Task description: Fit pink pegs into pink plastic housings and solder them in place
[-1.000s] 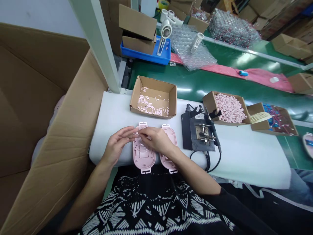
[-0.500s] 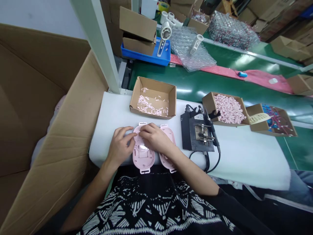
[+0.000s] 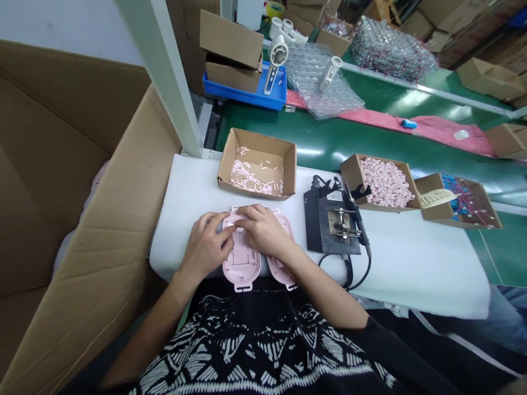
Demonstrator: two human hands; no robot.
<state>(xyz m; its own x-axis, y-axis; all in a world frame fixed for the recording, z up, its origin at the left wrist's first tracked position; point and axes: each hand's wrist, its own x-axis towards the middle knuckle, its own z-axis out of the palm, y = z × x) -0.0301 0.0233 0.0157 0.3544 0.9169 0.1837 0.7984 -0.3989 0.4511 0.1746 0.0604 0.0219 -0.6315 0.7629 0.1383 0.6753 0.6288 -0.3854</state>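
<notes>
Two pink plastic housings lie side by side on a white padded bench (image 3: 391, 274). My left hand (image 3: 205, 246) and my right hand (image 3: 262, 230) both rest on the upper half of the left housing (image 3: 241, 267), with fingertips close together on its surface. Their fingers hide its upper end, and what lies under them cannot be seen. The right housing (image 3: 281, 276) sits just beyond, partly hidden by my right wrist and palm. Each housing has small tabs at its ends.
Beyond my hands stand an open cardboard box of small pink pieces (image 3: 257, 164) and a black bench press with a cord (image 3: 331, 225). Further right are a box heaped with pink pieces (image 3: 385, 184) and a box holding a cream part (image 3: 436, 197). A large cardboard box (image 3: 82, 164) walls the left.
My hands have closed in over the left housing. My left hand has curled from its edge onto the top, and my right fingers now cover more of its upper end.
</notes>
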